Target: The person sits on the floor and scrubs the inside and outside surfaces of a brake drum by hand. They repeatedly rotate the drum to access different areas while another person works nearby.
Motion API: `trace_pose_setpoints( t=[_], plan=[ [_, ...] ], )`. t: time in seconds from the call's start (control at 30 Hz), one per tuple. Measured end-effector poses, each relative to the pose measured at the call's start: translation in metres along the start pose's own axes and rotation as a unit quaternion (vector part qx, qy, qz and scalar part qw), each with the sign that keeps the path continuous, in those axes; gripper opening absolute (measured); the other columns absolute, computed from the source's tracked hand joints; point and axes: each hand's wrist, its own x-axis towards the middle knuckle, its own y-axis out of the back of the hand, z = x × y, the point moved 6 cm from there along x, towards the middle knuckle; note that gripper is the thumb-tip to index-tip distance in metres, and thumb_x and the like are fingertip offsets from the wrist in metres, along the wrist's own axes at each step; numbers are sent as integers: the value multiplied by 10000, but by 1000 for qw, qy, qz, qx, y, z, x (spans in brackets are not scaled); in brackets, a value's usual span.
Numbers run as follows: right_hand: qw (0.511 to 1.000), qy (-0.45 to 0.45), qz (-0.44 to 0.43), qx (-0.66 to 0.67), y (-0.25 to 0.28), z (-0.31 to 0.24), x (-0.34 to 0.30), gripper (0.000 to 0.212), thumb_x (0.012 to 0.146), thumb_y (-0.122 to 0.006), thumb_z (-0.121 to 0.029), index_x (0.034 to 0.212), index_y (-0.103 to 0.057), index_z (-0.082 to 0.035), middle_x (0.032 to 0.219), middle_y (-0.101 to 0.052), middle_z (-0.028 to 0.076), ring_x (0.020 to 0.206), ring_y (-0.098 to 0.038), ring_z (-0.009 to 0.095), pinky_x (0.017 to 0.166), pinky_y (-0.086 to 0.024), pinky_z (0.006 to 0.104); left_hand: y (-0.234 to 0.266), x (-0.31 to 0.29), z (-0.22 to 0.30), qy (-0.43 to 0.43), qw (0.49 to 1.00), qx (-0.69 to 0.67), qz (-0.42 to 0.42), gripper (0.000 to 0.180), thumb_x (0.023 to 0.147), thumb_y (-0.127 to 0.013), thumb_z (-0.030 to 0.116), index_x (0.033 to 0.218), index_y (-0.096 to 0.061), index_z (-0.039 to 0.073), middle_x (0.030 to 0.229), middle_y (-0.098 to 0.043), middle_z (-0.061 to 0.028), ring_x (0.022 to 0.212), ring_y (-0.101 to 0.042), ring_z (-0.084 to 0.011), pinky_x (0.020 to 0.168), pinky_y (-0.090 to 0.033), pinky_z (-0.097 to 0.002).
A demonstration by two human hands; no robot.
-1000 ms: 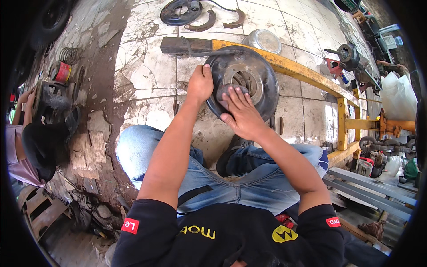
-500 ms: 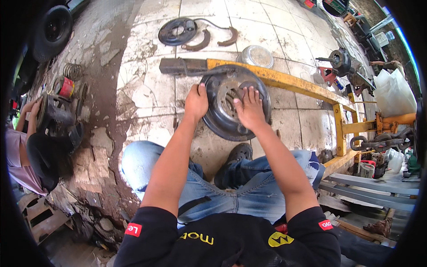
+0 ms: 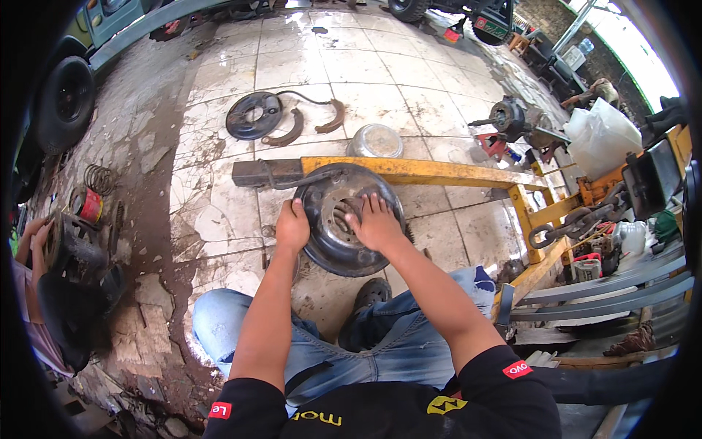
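Note:
A black, round brake backing plate (image 3: pixel 333 257) with a large hole in its middle is tilted up in front of my knees, its far edge beside the yellow steel beam. My left hand (image 3: pixel 292 228) is closed on its left rim, the thumb on the near face and the other fingers mostly hidden. Across the right part of the face lies my right hand (image 3: pixel 378 225), palm down, fingers stretched out and the thumb by the central hole. Farther off on the tiles are a second backing plate (image 3: pixel 242 126) with a cable and two curved brake shoes (image 3: pixel 285 129).
Just beyond the plate runs a yellow beam (image 3: pixel 431 173), part of a frame with a heavy chain (image 3: pixel 578 222) at right. A round clear-lidded container (image 3: pixel 376 141) stands behind it. An axle part (image 3: pixel 512 121) sits farther right. At left, another person's hands (image 3: pixel 35 238) hold a metal part.
The view has tilted up, so more of the far floor and vehicles shows. Both hands keep about the same places on the backing plate.

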Motion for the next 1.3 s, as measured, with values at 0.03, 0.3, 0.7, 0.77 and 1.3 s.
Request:
trace_pose_setpoints(
  t=[0.03,0.3,0.7,0.77,1.3],
  plan=[
    [1000,-12,-21,6,-4,4,-8,808,984,-256,-597,1504,-208,19,1562,-166,258,1437,-203,421,1173,-194,481,-1,-2,2,2,1000,-2,-1,442,1018,-363,378,1126,-558,-3,1056,-626,-307,1024,-584,-483,878,-456,-502],
    [991,46,-120,-28,-23,-19,-90,874,966,-242,-646,1506,-172,38,1571,-101,275,1457,-127,428,1175,-165,497,2,-4,0,4,1000,-1,-2,434,1020,-358,376,1104,-555,-2,1017,-633,-305,980,-590,-493,848,-457,-517],
    [990,138,3,40,-11,-69,-24,753,999,-298,-554,1510,-212,-8,1585,-130,221,1465,-124,397,1179,-156,495,2,3,-3,10,997,-70,0,467,1021,-358,376,1170,-570,-11,1118,-616,-309,1087,-574,-469,930,-445,-479],
    [990,135,-1,45,-11,-70,-18,761,991,-305,-564,1512,-218,-16,1591,-124,204,1469,-116,386,1180,-151,500,3,1,-1,9,998,-56,-4,473,1021,-350,379,1172,-565,-14,1119,-615,-308,1091,-570,-470,933,-442,-482],
    [989,103,-87,-59,-4,22,-57,822,968,-311,-608,1530,-155,-29,1600,-95,191,1477,-116,355,1185,-146,474,-1,-1,-1,36,998,-41,-31,473,1024,-362,393,1125,-570,-20,1076,-622,-299,1044,-575,-474,898,-446,-481]
  ],
)
